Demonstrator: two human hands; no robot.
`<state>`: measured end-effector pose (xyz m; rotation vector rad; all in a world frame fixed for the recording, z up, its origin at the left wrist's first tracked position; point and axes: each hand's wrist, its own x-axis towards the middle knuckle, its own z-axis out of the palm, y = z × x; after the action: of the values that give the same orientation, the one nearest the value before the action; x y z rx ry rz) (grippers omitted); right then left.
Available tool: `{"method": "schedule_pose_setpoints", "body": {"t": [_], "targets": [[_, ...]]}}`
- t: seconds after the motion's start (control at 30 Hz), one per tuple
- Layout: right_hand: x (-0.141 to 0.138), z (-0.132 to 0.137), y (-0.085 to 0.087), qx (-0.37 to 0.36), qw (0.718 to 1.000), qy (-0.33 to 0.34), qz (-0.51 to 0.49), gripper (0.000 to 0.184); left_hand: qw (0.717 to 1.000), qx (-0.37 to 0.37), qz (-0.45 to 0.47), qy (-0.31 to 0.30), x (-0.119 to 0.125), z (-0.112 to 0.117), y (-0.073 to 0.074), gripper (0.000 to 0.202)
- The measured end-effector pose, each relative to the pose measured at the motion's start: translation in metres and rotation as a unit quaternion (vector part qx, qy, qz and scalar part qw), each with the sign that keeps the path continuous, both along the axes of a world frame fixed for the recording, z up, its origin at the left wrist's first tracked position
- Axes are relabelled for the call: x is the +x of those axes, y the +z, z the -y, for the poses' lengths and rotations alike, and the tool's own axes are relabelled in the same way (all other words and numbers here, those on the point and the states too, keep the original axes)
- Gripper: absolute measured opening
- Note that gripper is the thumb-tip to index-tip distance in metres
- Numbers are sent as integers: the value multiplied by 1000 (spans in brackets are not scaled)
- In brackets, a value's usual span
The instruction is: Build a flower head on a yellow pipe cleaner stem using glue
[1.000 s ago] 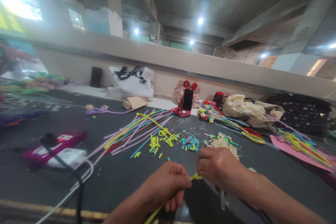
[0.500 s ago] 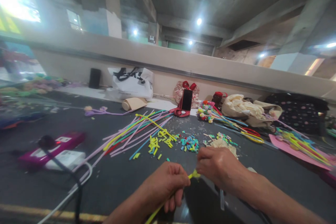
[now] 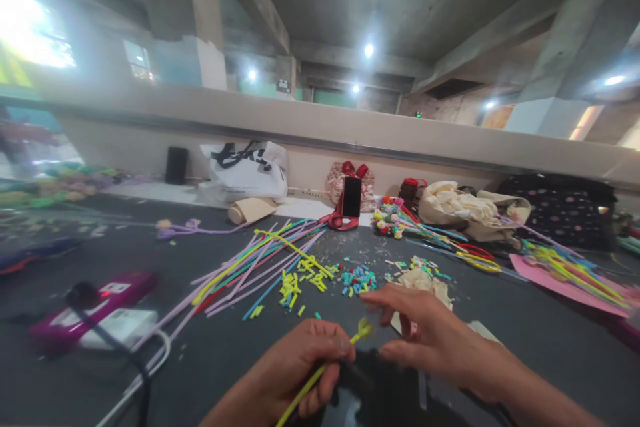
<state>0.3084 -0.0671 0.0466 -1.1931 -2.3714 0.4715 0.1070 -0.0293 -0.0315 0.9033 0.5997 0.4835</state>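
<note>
My left hand (image 3: 313, 363) pinches a yellow pipe cleaner (image 3: 316, 377) near its upper end. That end forms a small tuft or looped tip, too blurred to make out. Just right of the tip, my right hand (image 3: 417, 327) hovers with thumb and fingers apart, holding nothing. Beyond the hands lie short yellow cut pieces (image 3: 290, 287) and a pile of small blue, teal and red pieces (image 3: 357, 280). A crumpled cream cloth or paper (image 3: 425, 285) sits partly hidden behind my right hand.
Long pipe cleaners (image 3: 240, 267) in several colours lie left of centre. A purple power strip (image 3: 95, 307) with a white plug and cables is at left. Red and yellow-handled scissors (image 3: 475, 255) lie at right, near a pink sheet (image 3: 545, 280). A phone (image 3: 352, 197) stands at the back.
My right hand has let go of the yellow tip and opened, with its fingers spread apart. My left hand keeps its pinch on the pipe cleaner. The view has tilted slightly upward.
</note>
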Motion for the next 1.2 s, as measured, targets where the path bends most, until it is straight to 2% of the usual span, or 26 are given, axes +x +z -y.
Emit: {"method": "schedule_pose_setpoints", "body": {"t": [0.1, 0.2, 0.53, 0.67, 0.73, 0.83, 0.9, 0.97, 1.03, 1.1, 1.2], "targets": [[-7, -3, -4, -4, 1000, 27, -1, 51, 1000, -8, 7, -18, -1, -1, -2, 15], [-13, -5, -6, -25, 999, 34, -12, 44, 999, -12, 11, -31, -1, 2, 0, 15], [-18, -3, -6, -32, 999, 25, -5, 22, 999, -20, 21, -15, 1, 8, 9, 13], [-19, -4, -6, -30, 999, 17, -1, 23, 1000, -16, 25, 1, 1, 10, 7, 15], [-17, -5, -4, -22, 1000, 17, -11, 31, 1000, -13, 27, 7, 1, 11, 5, 15], [-13, -3, -4, 13, 997, -27, -74, 43, 998, -9, 32, 44, 0, 9, 6, 16], [-11, 1, -8, 20, 986, -96, -132, 31, 996, -3, 35, 84, 0, 7, 8, 17], [-15, 7, -16, -8, 975, -146, -169, 15, 992, 7, 35, 123, 1, 5, 11, 19], [-25, 12, -26, -50, 971, -152, -176, 14, 988, 20, 32, 151, 3, 3, 13, 22], [-39, 15, -35, -71, 977, -129, -155, 16, 984, 39, 33, 172, 5, 3, 14, 26], [-58, 11, -43, -80, 983, -111, -120, 16, 978, 68, 36, 194, 7, 4, 12, 27]]}}
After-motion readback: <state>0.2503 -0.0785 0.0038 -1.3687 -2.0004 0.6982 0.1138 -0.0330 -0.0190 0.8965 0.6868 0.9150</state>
